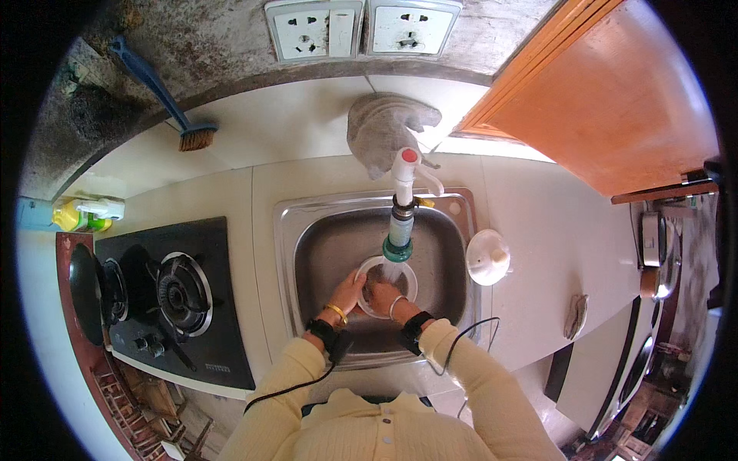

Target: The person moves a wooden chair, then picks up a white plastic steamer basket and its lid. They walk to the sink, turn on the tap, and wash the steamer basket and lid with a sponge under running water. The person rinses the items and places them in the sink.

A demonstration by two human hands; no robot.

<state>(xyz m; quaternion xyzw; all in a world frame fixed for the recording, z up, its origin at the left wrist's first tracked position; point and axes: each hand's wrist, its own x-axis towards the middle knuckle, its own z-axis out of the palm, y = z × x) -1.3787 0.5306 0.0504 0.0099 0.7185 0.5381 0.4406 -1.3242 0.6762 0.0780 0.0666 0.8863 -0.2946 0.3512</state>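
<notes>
Water runs from the green-tipped nozzle of a white faucet (399,230) into a white bowl (410,276) in the stainless steel sink (323,242). My left hand (347,295) grips the bowl's left rim, its thumb near the edge. Down inside the bowl is my right hand (385,297), its fingers bent and partly hidden, with something dark brownish about them that I cannot make out. Whether those fingers hold anything does not show. Both wrists wear a bracelet and a black strap with a cable.
Right of the sink stands a white lid or dish (488,257); a folded cloth (576,316) lies farther right. A black gas stove (179,305) is at the left. Behind the faucet hangs a grey cloth (383,129). A blue-handled brush (167,101) hangs on the wall below sockets (317,31).
</notes>
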